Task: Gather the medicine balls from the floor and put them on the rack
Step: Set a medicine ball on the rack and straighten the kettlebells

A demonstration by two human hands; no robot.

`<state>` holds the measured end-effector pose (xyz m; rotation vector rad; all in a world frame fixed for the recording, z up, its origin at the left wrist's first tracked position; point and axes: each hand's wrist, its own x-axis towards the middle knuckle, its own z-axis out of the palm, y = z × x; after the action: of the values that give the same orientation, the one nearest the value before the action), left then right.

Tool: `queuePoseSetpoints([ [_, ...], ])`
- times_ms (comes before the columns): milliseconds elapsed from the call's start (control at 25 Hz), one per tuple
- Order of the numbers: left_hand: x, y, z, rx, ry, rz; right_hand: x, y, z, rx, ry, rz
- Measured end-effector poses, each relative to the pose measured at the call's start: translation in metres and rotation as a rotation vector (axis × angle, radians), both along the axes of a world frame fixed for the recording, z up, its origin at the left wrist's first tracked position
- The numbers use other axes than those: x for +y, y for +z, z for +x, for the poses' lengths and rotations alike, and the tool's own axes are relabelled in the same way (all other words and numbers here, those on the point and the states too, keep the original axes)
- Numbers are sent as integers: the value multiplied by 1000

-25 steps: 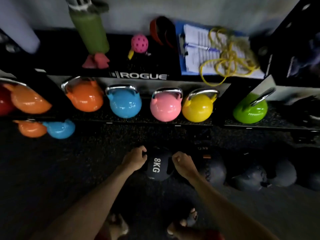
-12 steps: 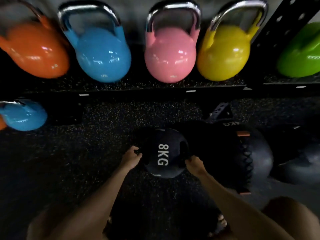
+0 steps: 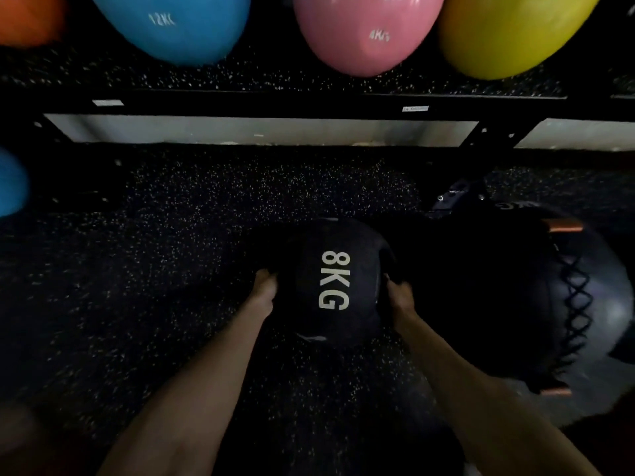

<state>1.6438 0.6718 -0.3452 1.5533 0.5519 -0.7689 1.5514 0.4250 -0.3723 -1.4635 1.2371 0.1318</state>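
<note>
The 8KG medicine ball (image 3: pixel 335 281) sits low over the speckled floor (image 3: pixel 154 269), near the rack (image 3: pixel 275 104), gripped at its sides by the left hand (image 3: pixel 264 286) and right hand (image 3: pixel 400 297). A larger laced ball (image 3: pixel 549 304) lies just right; kettlebells, blue (image 3: pixel 171 25) and pink (image 3: pixel 367 32), stand far on the shelf.

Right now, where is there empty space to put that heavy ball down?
The speckled surface left of the 8KG ball is bare, bordered by the dark rack beam above and the left hand. The right side is crowded: a big laced ball sits close beside the right hand. The upper shelf is full of kettlebells.
</note>
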Motion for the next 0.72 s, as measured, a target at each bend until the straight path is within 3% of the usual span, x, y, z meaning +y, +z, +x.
queuePoseSetpoints([
  [160,2,7,-18,30,41,16,10,3,-23,-3,112,-130],
  [320,21,1,-66,-19,32,-4,30,17,-57,-147,109,-258],
  [400,27,-4,-81,13,134,-49,36,22,-66,-255,97,-273],
  [520,36,-2,-85,90,250,-163,40,28,-68,-238,183,-313],
  [640,39,51,-84,55,286,-249,40,73,-58,-328,213,-340],
  [720,40,121,-77,-4,300,-278,41,142,-47,-360,214,-371],
])
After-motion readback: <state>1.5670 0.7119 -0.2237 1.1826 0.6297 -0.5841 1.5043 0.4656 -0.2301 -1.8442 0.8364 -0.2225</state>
